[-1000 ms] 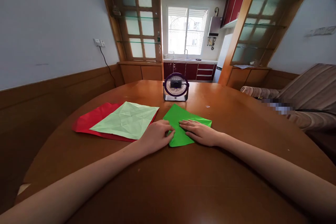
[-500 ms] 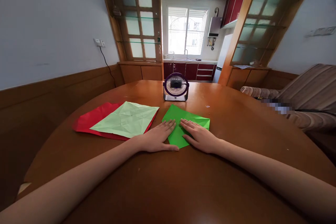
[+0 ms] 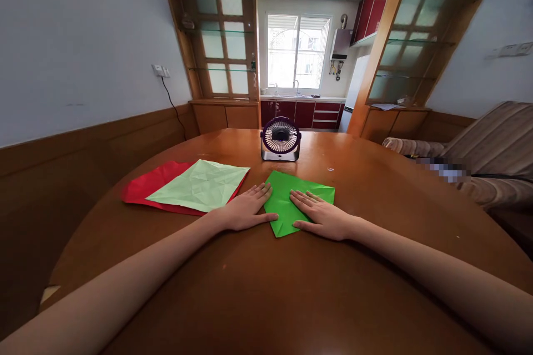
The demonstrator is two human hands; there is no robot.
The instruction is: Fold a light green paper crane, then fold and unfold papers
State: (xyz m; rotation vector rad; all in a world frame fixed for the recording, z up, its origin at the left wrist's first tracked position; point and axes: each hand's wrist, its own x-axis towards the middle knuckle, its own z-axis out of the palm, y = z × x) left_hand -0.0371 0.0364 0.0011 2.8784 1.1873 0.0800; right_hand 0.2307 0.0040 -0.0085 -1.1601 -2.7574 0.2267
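Observation:
A bright green sheet of paper lies on the wooden table before me, with creases near its front corner. My left hand lies flat at its left edge, fingers stretched out and the thumb on the paper. On its right part rests my right hand, palm down with the fingers extended. Parts of the green sheet are hidden under both hands. To the left, a creased pale green sheet lies on top of red paper, close to my left hand and forearm.
A small dark purple fan stands upright behind the green paper. A tiny white scrap lies to the right of the fan. Off the table's right side is a striped armchair.
My left hand has slid left, from over the green paper to its left edge. The right hand has shifted slightly right. More of the green sheet shows between them.

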